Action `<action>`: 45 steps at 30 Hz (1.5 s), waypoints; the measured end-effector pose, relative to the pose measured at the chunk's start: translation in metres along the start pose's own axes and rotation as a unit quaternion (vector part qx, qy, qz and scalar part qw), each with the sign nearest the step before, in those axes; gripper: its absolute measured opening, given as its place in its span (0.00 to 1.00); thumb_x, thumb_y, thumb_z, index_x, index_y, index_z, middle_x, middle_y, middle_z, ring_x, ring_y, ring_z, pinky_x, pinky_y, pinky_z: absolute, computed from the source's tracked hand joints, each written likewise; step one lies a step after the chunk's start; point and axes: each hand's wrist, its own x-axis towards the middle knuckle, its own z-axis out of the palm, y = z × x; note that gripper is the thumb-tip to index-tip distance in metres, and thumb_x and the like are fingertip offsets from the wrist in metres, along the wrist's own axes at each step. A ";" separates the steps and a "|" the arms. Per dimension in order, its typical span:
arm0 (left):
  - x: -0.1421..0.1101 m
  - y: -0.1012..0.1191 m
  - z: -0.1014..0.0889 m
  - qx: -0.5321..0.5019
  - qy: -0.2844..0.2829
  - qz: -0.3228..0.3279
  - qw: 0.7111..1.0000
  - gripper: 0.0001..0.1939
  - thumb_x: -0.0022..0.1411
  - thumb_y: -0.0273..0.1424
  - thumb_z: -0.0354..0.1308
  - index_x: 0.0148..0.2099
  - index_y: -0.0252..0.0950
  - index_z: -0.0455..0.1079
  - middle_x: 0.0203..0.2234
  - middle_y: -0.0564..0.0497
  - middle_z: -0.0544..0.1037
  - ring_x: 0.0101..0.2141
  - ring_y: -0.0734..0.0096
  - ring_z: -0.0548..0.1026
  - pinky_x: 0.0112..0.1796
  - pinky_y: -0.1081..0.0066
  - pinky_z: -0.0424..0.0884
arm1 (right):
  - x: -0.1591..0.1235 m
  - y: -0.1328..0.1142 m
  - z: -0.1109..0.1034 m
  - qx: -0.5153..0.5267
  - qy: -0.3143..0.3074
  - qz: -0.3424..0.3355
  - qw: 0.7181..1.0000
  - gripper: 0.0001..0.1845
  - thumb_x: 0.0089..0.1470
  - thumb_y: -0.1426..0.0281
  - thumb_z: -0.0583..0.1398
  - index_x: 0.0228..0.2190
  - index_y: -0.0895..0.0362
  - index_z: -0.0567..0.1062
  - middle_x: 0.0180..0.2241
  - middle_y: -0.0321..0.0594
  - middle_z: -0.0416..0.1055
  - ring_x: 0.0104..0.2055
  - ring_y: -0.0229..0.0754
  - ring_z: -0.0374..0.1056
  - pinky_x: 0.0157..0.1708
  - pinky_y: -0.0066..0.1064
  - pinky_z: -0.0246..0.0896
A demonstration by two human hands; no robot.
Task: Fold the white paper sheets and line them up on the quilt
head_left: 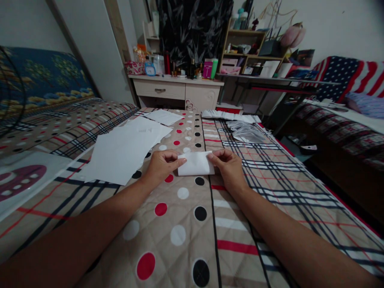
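A folded piece of white paper [196,165] is held between my two hands, just over the patterned bedspread [183,212]. My left hand [163,163] pinches its left end between thumb and fingers. At the opposite end, my right hand [228,164] grips the upper right corner, thumb in front. Left of my left hand lies a spread stack of white paper sheets [120,150], with small pale bits on top. Beyond my right hand sits a pile of clear plastic bags [247,133], and behind it a row of white folded paper strips [231,116].
A clear plastic package with a pink print [27,178] lies at the left. Across the far end stands a white dresser [168,89] with bottles and a blue clock [150,69]. A desk with shelves [244,42] is beside it. The bed's edge runs along the right.
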 end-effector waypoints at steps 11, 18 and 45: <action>0.000 -0.002 0.000 0.007 -0.003 -0.002 1.000 0.17 0.53 0.36 0.64 0.19 0.33 0.66 0.21 0.54 0.71 0.24 0.76 0.66 0.26 0.74 0.60 | 0.000 -0.003 0.000 -0.005 0.008 -0.018 1.000 0.14 0.36 0.64 0.71 0.22 0.57 0.74 0.23 0.35 0.72 0.25 0.37 0.65 0.25 0.28 0.60; -0.001 0.001 0.000 0.005 0.001 0.001 1.000 0.16 0.52 0.36 0.64 0.19 0.33 0.66 0.22 0.53 0.71 0.24 0.76 0.67 0.26 0.74 0.61 | 0.000 -0.001 -0.001 -0.008 0.018 -0.025 0.999 0.15 0.36 0.63 0.71 0.22 0.57 0.73 0.24 0.36 0.73 0.25 0.38 0.66 0.25 0.29 0.61; 0.000 0.003 0.008 -0.114 0.090 -0.102 0.984 0.15 0.39 0.35 0.72 0.21 0.33 0.69 0.19 0.55 0.71 0.21 0.79 0.66 0.22 0.76 0.62 | 0.003 0.003 -0.001 -0.007 0.031 -0.071 0.997 0.14 0.35 0.67 0.72 0.21 0.56 0.72 0.25 0.35 0.73 0.28 0.38 0.68 0.30 0.32 0.64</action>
